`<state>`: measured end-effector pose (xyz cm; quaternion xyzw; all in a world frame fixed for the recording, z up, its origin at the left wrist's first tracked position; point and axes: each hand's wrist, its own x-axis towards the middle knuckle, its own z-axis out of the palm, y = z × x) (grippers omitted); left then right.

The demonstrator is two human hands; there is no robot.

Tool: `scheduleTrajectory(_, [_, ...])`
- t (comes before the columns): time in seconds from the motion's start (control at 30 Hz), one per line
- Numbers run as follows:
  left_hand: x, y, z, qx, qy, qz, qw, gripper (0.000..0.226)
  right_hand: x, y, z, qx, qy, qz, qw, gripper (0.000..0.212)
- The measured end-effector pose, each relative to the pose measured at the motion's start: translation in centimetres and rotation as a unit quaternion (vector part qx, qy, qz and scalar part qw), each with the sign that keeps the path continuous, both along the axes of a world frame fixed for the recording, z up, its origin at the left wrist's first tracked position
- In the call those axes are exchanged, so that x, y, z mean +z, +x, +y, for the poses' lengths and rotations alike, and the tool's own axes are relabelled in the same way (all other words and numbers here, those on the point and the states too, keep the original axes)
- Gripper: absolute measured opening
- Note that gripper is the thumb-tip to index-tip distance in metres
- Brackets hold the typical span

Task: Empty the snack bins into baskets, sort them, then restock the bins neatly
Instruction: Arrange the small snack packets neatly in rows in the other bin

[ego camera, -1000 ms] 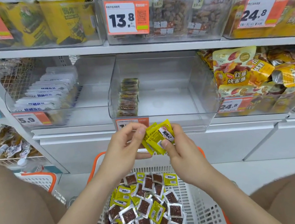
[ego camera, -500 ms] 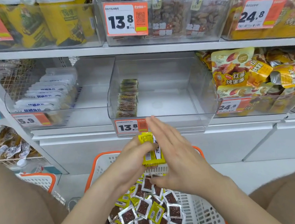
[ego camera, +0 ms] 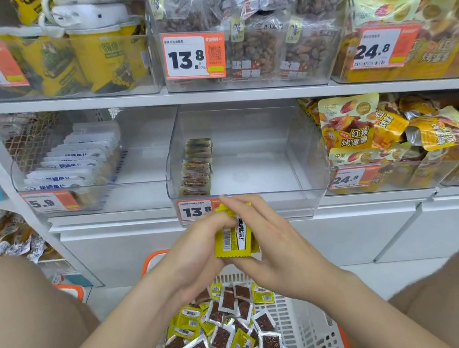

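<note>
A small stack of yellow snack packets (ego camera: 234, 235) stands upright between my two hands, just in front of the clear middle bin (ego camera: 305, 164). My left hand (ego camera: 194, 253) grips the stack from the left with curled fingers. My right hand (ego camera: 271, 241) presses its flat, straight fingers against the stack's right side. Inside the bin, one neat row of packets (ego camera: 197, 167) lines its left wall. Below my hands a white basket with an orange rim (ego camera: 314, 334) holds several loose yellow and brown packets (ego camera: 228, 338).
The left bin (ego camera: 140, 167) holds a row of white packets (ego camera: 76, 163). Yellow sweet-potato bags (ego camera: 362, 131) fill the right bin. The upper shelf (ego camera: 212, 93) carries tubs and nut bags. A second basket (ego camera: 72, 291) stands at the lower left. My knees flank the basket.
The fanned yellow packets were squared into one upright stack between my hands. My right hand went from pinching them to pressing flat against their side, and the stack rose slightly toward the bin.
</note>
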<state>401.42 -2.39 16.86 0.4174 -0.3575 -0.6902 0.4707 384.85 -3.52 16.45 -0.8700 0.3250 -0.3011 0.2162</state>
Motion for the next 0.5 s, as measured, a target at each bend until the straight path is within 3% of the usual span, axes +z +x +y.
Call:
scheduleTrajectory(0.13, [2.8,0.7,-1.7,-0.019,0.004,0.004,1.000,0.029,2.9,0.8,-1.1,0.022,0.046,-0.051,0.997,0.109])
scheduleTrajectory(0.2, [4.2,1.4,-3.0,-0.028,0.021,0.005,0.999,0.028,4.2,0.5,-2.9,0.076,0.131,-0.077,0.985,0.113])
scheduleTrajectory(0.3, [5.5,2.5,-5.5,-0.060,0.067,-0.003,0.996,0.031,5.7,0.0,-6.5,0.129,0.253,-0.127,0.950,0.094])
scheduleTrajectory(0.4, [6.4,3.2,-8.5,-0.066,0.085,-0.038,0.993,0.031,6.1,0.2,-10.4,0.091,0.219,-0.112,0.965,0.064])
scheduleTrajectory(0.5, [7.3,3.8,-11.9,-0.089,0.088,-0.040,0.991,0.031,5.6,0.6,-13.8,0.068,0.230,-0.116,0.964,0.048])
